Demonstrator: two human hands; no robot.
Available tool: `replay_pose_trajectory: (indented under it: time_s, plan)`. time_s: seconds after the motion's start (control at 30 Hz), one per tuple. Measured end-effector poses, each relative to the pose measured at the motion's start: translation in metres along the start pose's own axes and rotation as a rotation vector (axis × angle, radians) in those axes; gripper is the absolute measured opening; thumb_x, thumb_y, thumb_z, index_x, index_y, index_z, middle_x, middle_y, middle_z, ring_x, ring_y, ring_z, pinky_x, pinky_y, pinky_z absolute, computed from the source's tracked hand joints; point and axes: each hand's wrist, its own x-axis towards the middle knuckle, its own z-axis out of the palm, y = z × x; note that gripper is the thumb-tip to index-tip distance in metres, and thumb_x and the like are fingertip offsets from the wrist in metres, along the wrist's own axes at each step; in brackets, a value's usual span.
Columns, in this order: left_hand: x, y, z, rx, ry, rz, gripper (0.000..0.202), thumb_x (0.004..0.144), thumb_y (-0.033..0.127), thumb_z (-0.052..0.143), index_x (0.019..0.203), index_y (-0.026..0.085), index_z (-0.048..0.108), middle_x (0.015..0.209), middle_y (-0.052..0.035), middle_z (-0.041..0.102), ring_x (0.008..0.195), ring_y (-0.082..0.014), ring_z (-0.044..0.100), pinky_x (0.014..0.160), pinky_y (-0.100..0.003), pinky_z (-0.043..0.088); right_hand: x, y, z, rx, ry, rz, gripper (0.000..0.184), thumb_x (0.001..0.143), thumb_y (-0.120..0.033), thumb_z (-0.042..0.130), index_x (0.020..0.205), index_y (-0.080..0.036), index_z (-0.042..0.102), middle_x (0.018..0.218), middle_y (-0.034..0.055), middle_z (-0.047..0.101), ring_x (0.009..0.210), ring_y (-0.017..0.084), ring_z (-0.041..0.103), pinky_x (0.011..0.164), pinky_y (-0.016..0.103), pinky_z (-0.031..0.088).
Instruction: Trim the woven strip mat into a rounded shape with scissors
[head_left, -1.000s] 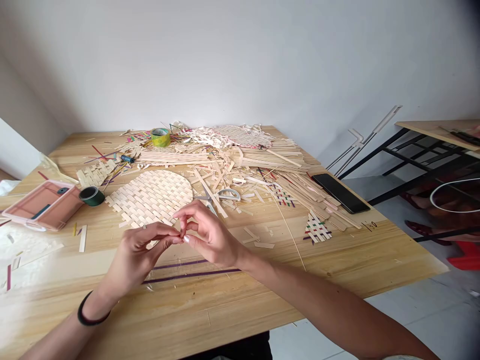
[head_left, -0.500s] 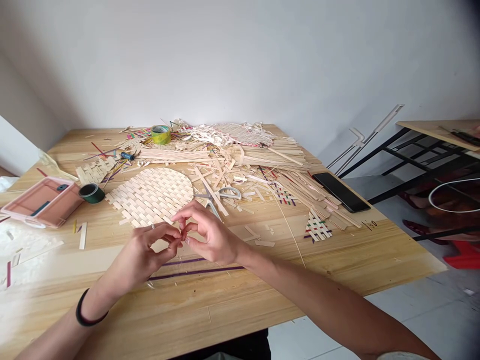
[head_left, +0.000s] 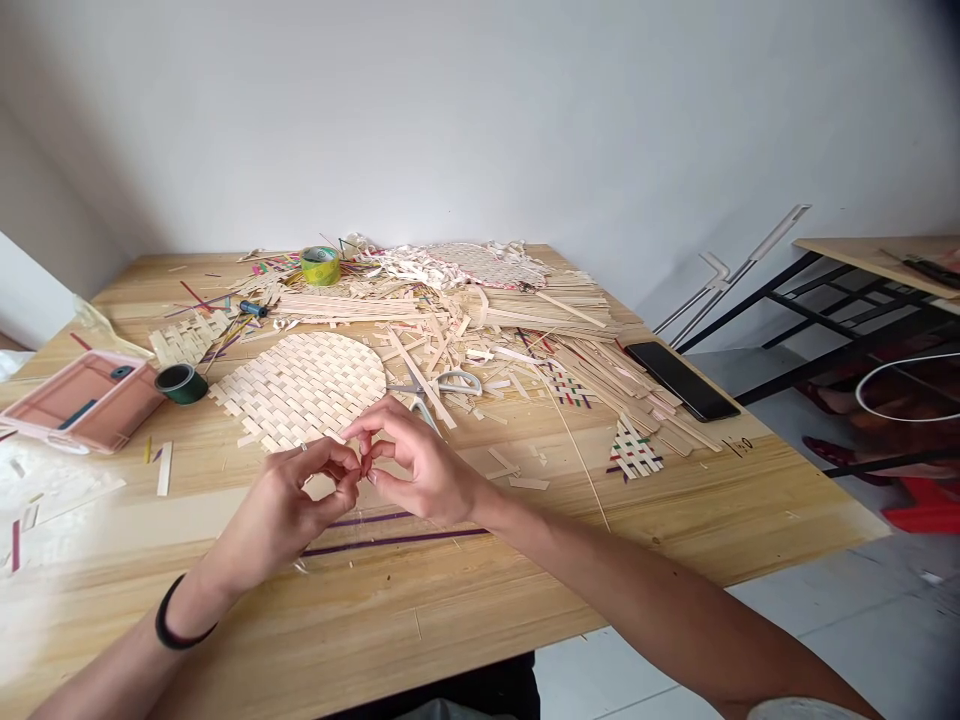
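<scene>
My left hand [head_left: 289, 505] and my right hand [head_left: 420, 465] meet fingertip to fingertip above the wooden table [head_left: 465, 610], near its front middle. Both pinch something tiny between thumb and fingers; it is too small to name. Just behind the hands lies a rounded woven bamboo mat [head_left: 304, 385]. A pair of scissors [head_left: 442, 385] rests to the right of the mat. Two purple strips [head_left: 390, 540] lie on the table under my hands. A black band circles my left wrist.
Loose bamboo strips [head_left: 480, 320] cover the far half of the table. A pink tray [head_left: 79, 400] and a dark tape roll [head_left: 180, 383] sit at the left, a green tape roll [head_left: 320, 266] at the back, a black phone [head_left: 681, 380] at the right, small coloured weaves [head_left: 634, 452] nearby.
The hands stay together and have barely shifted; the fingers have moved slightly around the pinch. The view has tilted a little.
</scene>
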Motion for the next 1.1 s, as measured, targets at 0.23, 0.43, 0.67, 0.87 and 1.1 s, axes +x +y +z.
replay_pose_trajectory:
  time_s: [0.23, 0.43, 0.67, 0.87, 1.1]
  plan:
    - [0.0012, 0.0026, -0.0007, -0.005, 0.014, 0.005, 0.006, 0.092, 0.018, 0.064, 0.087, 0.023, 0.066, 0.077, 0.0057, 0.073, 0.070, -0.0104, 0.070, 0.071, -0.021, 0.051, -0.0007, -0.0023, 0.0012, 0.100, 0.010, 0.031, 0.050, 0.082, -0.002, 0.062, 0.127, -0.025, 0.061, 0.120, 0.0071, 0.051, 0.110, 0.019, 0.057, 0.090, 0.037, 0.062]
    - [0.0007, 0.0034, -0.0023, -0.009, 0.026, 0.007, 0.006, 0.092, 0.021, 0.065, 0.087, 0.022, 0.067, 0.075, 0.0043, 0.074, 0.069, -0.0118, 0.071, 0.069, -0.022, 0.052, 0.0000, -0.0012, -0.0019, 0.111, 0.040, 0.053, 0.049, 0.083, -0.004, 0.063, 0.127, -0.025, 0.061, 0.122, 0.0073, 0.051, 0.104, 0.018, 0.058, 0.090, 0.037, 0.061]
    - [-0.0002, -0.0008, -0.0002, -0.036, 0.053, 0.018, 0.008, 0.096, 0.026, 0.068, 0.094, 0.023, 0.074, 0.084, 0.0025, 0.081, 0.077, -0.0128, 0.076, 0.073, -0.021, 0.056, 0.0008, -0.0018, -0.0032, 0.105, 0.040, 0.018, 0.047, 0.084, -0.005, 0.063, 0.127, -0.023, 0.062, 0.118, 0.0080, 0.051, 0.099, 0.017, 0.058, 0.086, 0.036, 0.060]
    - [-0.0009, -0.0008, -0.0010, -0.048, 0.029, 0.004, 0.007, 0.095, 0.025, 0.068, 0.094, 0.024, 0.075, 0.085, 0.0020, 0.082, 0.078, -0.0144, 0.077, 0.074, -0.022, 0.057, 0.0001, -0.0014, -0.0040, 0.014, 0.010, -0.002, 0.050, 0.083, -0.004, 0.063, 0.128, -0.024, 0.060, 0.118, 0.0084, 0.052, 0.104, 0.019, 0.057, 0.091, 0.039, 0.060]
    - [0.0013, 0.0026, -0.0025, -0.009, 0.014, 0.005, 0.007, 0.093, 0.023, 0.066, 0.090, 0.023, 0.071, 0.079, 0.0031, 0.077, 0.071, -0.0138, 0.073, 0.070, -0.023, 0.055, -0.0004, -0.0033, -0.0016, -0.022, -0.008, -0.001, 0.050, 0.082, -0.002, 0.062, 0.127, -0.025, 0.060, 0.119, 0.0079, 0.052, 0.105, 0.019, 0.059, 0.093, 0.040, 0.061]
